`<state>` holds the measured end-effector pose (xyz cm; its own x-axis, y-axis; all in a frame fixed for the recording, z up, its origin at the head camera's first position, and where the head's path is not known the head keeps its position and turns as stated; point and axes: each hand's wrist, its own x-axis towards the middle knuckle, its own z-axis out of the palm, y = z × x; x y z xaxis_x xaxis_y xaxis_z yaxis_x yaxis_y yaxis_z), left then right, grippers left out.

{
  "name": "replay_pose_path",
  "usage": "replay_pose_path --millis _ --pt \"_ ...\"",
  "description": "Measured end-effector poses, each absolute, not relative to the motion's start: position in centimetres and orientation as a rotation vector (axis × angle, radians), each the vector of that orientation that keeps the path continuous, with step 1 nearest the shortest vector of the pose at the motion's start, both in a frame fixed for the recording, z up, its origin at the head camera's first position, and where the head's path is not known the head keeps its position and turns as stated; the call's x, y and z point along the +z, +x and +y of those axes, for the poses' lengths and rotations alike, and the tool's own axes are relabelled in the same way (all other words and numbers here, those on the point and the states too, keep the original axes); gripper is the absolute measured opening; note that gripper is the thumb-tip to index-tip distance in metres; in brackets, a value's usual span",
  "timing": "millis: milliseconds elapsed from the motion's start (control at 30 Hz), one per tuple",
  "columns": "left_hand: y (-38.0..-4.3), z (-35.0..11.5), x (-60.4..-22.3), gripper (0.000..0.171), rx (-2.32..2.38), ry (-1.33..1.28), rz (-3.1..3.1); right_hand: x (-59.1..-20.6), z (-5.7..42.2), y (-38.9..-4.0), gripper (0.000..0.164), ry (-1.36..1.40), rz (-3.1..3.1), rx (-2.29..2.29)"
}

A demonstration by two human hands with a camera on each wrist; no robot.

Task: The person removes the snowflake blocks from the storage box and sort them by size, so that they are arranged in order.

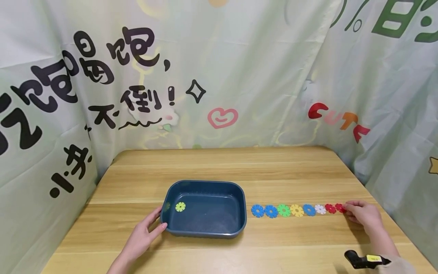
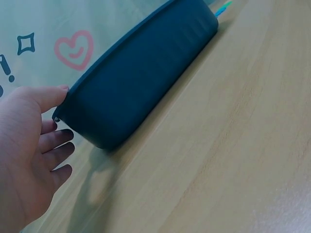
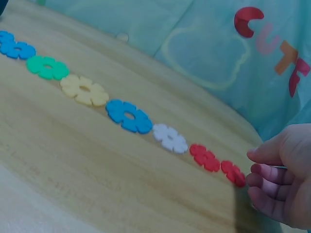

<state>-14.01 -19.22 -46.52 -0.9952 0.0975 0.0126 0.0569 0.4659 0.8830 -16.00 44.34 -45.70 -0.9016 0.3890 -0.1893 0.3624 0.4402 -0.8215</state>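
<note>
My left hand (image 1: pixel 140 236) grips the left end of a dark blue plastic basin (image 1: pixel 205 233), its thumb at the rim and the other fingers below and beside it, as the left wrist view shows. Inside the basin lies one yellow-green flower-shaped disc (image 1: pixel 180 206). At the right end of a row of notched discs, my right hand (image 1: pixel 365 216) has its fingertips right at the last red disc (image 3: pixel 233 173). That disc lies on the table, and a small gap shows between thumb and forefinger in the right wrist view.
Leftward from the end red disc run another red disc (image 1: pixel 330 208), a white (image 1: pixel 320 209), blue (image 1: pixel 309 210), yellow (image 1: pixel 296 210) and green (image 1: pixel 284 210) one, then two blue discs (image 1: pixel 271 211) beside the basin. A printed curtain (image 1: pixel 260 87) surrounds the wooden table (image 1: pixel 219 167).
</note>
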Motion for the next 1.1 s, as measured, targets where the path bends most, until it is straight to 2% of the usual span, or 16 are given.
replay_pose_path --millis 233,467,567,800,1100 --pt "-14.0 -19.2 -46.5 0.060 1.606 0.134 2.646 -44.7 43.9 -16.9 0.050 -0.604 -2.692 1.468" --pt "-14.0 -19.2 -46.4 0.059 1.597 0.120 2.646 -46.7 44.8 -19.1 0.022 -0.410 -2.607 1.659" --pt "-14.0 -19.2 -46.4 0.059 1.593 0.121 2.648 -46.1 43.4 -19.6 0.024 -0.373 -2.575 1.723" --pt "-14.1 -19.3 -46.6 0.059 1.601 0.147 2.659 -40.8 37.3 -18.9 0.052 -0.218 -2.704 1.608" --pt "-14.1 -19.2 -46.5 0.059 1.577 0.136 2.670 -38.3 33.1 -19.9 0.050 -0.095 -2.724 1.601"
